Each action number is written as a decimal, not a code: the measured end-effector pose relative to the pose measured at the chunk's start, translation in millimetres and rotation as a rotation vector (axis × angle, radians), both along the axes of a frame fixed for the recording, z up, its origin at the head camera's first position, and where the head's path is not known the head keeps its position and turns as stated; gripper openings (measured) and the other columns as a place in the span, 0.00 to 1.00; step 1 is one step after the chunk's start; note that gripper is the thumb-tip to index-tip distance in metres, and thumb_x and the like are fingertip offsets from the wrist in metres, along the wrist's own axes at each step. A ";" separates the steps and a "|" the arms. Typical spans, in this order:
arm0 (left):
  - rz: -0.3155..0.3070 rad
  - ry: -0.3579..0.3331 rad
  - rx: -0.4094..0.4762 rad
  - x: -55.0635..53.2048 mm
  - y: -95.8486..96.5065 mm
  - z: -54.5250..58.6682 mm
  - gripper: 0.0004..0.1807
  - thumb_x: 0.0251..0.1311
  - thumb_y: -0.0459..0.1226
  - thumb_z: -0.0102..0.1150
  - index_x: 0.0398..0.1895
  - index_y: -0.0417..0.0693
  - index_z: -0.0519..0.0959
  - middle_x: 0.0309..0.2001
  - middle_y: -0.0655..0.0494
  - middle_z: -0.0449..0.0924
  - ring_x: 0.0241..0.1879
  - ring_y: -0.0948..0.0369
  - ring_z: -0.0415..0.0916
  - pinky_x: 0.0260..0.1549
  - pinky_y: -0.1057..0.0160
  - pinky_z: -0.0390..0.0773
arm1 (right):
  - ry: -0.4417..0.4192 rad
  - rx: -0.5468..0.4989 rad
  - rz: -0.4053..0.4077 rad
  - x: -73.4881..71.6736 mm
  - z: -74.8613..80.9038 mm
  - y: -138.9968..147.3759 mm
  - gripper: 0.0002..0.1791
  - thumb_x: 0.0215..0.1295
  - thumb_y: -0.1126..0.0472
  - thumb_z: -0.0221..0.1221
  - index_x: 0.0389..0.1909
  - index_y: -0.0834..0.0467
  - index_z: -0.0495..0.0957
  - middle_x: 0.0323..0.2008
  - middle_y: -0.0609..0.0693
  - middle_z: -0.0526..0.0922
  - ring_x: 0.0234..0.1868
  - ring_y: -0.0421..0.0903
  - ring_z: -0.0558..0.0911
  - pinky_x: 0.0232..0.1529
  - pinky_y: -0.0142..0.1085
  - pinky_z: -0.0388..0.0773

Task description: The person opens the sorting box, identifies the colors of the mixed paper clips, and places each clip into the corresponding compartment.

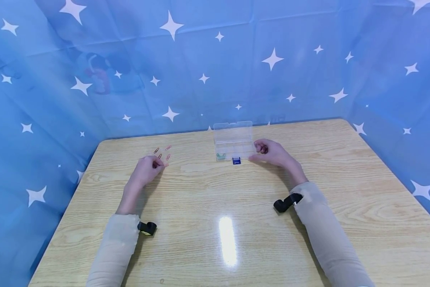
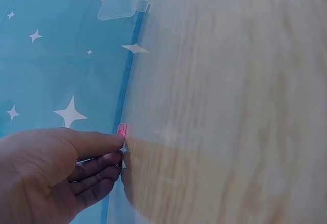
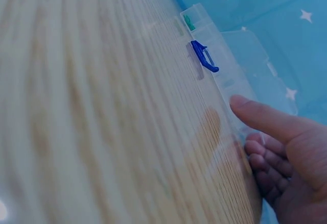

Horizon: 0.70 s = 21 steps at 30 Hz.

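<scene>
Left hand point(image 1: 146, 171): fingertips drawn together at a pink paper clip point(image 1: 166, 165), pinch indeterminable. Further red and pink paper clips point(image 1: 168, 157) lie toward one to two o'clock. Transparent compartment box point(image 1: 244, 149): lid point(image 1: 232, 130) raised, green paper clips point(image 1: 220, 155) at seven o'clock, blue clasp point(image 1: 236, 161) at six. Right hand point(image 1: 272, 153): thumb straight, fingers curled, at the box's four o'clock corner; grip indeterminable.

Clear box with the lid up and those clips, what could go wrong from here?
The pink clip at the fingertips of the left hand is small and might slip. The clear box has its lid open, so a jolt from the right hand at its end could spill the green clips inside.
</scene>
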<state>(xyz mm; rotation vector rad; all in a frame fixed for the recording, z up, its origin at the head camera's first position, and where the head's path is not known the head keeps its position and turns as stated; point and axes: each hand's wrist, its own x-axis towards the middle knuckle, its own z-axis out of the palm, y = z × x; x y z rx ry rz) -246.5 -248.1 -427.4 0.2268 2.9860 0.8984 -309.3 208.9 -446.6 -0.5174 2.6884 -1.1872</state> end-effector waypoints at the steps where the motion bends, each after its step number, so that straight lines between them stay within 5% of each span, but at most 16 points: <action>1: 0.004 -0.004 0.000 0.1 0.1 -0.1 0.08 0.69 0.33 0.61 0.39 0.34 0.81 0.36 0.44 0.82 0.36 0.52 0.78 0.35 0.56 0.77 | 0.002 0.001 0.003 0.0 0.1 0.0 0.24 0.62 0.48 0.71 0.43 0.61 0.72 0.33 0.53 0.69 0.34 0.49 0.67 0.40 0.43 0.63; 21: -0.035 0.022 0.054 1.5 10.9 4.3 0.10 0.68 0.37 0.63 0.39 0.36 0.83 0.32 0.48 0.83 0.29 0.57 0.76 0.28 0.61 0.75 | -0.013 0.001 0.012 2.2 2.6 -1.8 0.24 0.62 0.49 0.71 0.44 0.61 0.72 0.33 0.53 0.69 0.34 0.50 0.67 0.41 0.43 0.64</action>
